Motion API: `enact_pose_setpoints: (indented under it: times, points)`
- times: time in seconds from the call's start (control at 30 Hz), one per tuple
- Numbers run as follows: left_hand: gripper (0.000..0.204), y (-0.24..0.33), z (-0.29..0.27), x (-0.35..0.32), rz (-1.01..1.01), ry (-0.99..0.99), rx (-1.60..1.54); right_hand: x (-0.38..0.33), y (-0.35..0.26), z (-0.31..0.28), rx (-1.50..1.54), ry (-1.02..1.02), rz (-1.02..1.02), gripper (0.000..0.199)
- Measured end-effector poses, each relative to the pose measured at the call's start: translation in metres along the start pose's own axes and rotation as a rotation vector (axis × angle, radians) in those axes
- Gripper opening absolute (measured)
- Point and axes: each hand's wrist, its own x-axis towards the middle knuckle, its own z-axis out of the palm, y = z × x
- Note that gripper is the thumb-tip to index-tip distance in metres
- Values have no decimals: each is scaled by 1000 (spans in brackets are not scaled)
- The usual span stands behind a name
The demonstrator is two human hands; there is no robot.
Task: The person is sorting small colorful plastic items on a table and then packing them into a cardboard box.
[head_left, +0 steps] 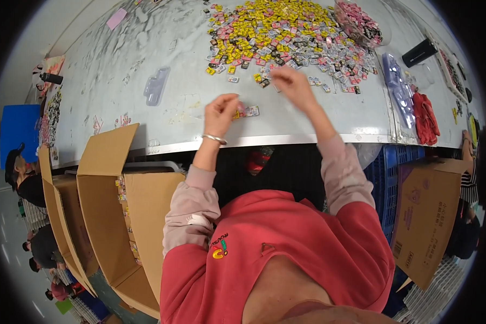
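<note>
A large pile of small flat pieces in yellow, pink, black and white lies spread over the table's far side. My left hand, with a silver bangle at the wrist, is above the near part of the table. Its fingers are curled together beside a short row of small pieces; what they pinch, if anything, is hidden. My right hand reaches to the near edge of the pile, with fingers bent and drawn together. A few loose pieces lie by its fingertips; anything in its grip is too small to make out.
The table ends at a pale front edge. A clear tub of pieces, a plastic tray, red cloth and a black bottle stand right. Open cartons flank me at left, another carton at right.
</note>
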Motion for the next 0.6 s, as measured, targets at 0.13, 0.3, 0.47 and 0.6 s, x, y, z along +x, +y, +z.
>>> enact_pose_setpoints:
  times: [0.13, 0.3, 0.47, 0.6]
  points:
    - [16, 9, -38, 22, 63, 93, 8, 45, 31, -12, -465, -57, 35, 16]
    - [15, -9, -63, 41, 178, 33, 343, 64, 36, 3, -772, -215, 85, 19]
    - [12, -14, -54, 38, 62, -6, 505, 63, 41, -2, -740, -255, 65, 15]
    - [11, -7, -49, 34, 54, -28, 604, 57, 35, -8, -770, -292, 82, 16]
